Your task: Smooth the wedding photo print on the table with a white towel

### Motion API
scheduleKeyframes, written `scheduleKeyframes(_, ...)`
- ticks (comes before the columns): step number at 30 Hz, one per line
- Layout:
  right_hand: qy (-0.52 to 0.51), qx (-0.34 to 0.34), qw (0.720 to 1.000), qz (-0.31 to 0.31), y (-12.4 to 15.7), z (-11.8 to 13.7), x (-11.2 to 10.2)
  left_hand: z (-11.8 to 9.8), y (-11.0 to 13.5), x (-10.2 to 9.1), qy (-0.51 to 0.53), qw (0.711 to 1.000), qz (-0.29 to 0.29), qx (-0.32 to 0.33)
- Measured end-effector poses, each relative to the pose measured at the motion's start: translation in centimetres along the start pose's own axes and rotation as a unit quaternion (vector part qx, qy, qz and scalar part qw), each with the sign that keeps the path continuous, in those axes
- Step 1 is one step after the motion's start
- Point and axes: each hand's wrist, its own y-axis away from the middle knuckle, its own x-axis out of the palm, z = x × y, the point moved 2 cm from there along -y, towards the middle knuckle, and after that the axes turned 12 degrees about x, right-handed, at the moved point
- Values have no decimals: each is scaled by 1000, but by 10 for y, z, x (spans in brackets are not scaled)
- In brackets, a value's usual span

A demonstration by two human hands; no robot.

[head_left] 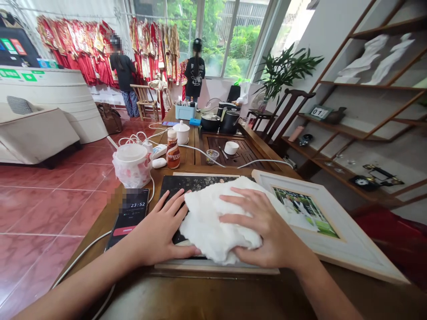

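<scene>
A crumpled, soft white cloth lies across a flat black panel with a pale wooden edge on the wooden table. My right hand grips the cloth from above, fingers curled into it and thumb at its near edge. Spread flat on the panel's left side is my left hand, its fingertips pointing away and its thumb reaching toward the cloth. Much of the panel is hidden under the cloth. Just right of it, a white picture frame holds a photo of two people outdoors, partly behind my right hand.
A phone with a cable lies left of my left hand. Behind it stand a plastic-wrapped tub, a brown-labelled jar and a white lidded cup. A white cable crosses the table. Two people stand by clothes racks.
</scene>
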Motion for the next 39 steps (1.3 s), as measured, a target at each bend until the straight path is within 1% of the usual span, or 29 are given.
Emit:
scheduleKeyframes(2,-4,-1,1000,10,0,-3,-1,0,0,0,-1,1000,2,-1)
scheduleKeyframes(3,4,14,1000,5,1,-9,-2,0,0,0,0,1000,1,-5)
scheduleKeyframes(6,48,82,995,-34,5,-34,-6,1,1,1,5,1000,3,-11)
scheduleKeyframes(8,68,106,990,-56,6,-42,-6,2,1,2,7,1000,3,-12)
scheduleKeyframes(9,71,105,990,-62,6,-42,-5,2,1,2,7,1000,3,-12)
scheduleKeyframes(11,62,82,993,-60,4,-31,-2,2,2,1,8,1000,-1,-12)
scheduleKeyframes(15,16,12,1000,-11,-1,0,3,0,1,0,9,1000,1,-5)
scheduleKeyframes(17,2,-1,1000,8,-1,3,2,0,0,-1,7,1000,7,-5)
scheduleKeyframes(18,2,3,1000,13,-1,0,1,0,0,-1,7,1000,10,-6)
scheduleKeyframes(20,19,33,999,7,1,-13,-2,1,0,0,9,1000,11,-11)
scheduleKeyframes(22,47,73,996,-16,4,-29,-4,1,1,1,13,1000,4,-13)
scheduleKeyframes(24,64,94,993,-39,6,-39,-6,2,2,1,13,1000,-2,-12)
scheduleKeyframes(25,65,92,993,-46,6,-39,-6,2,2,1,12,1000,-4,-10)
scheduleKeyframes(27,56,73,995,-43,5,-31,-4,1,2,0,11,1000,-5,-10)
scheduleKeyframes(30,22,29,999,-10,2,-10,-1,0,2,-1,14,1000,-4,-8)
scheduleKeyframes(32,0,8,1000,18,1,-2,-1,0,1,-1,15,1000,-3,-5)
scheduleKeyframes(33,-6,5,1000,27,1,-3,-1,0,0,-1,16,1000,-3,-5)
scheduleKeyframes(35,-1,18,999,27,3,-13,-4,0,0,0,14,1000,0,-9)
scheduleKeyframes(39,52,87,994,-36,9,-41,-8,1,1,1,12,1000,8,-15)
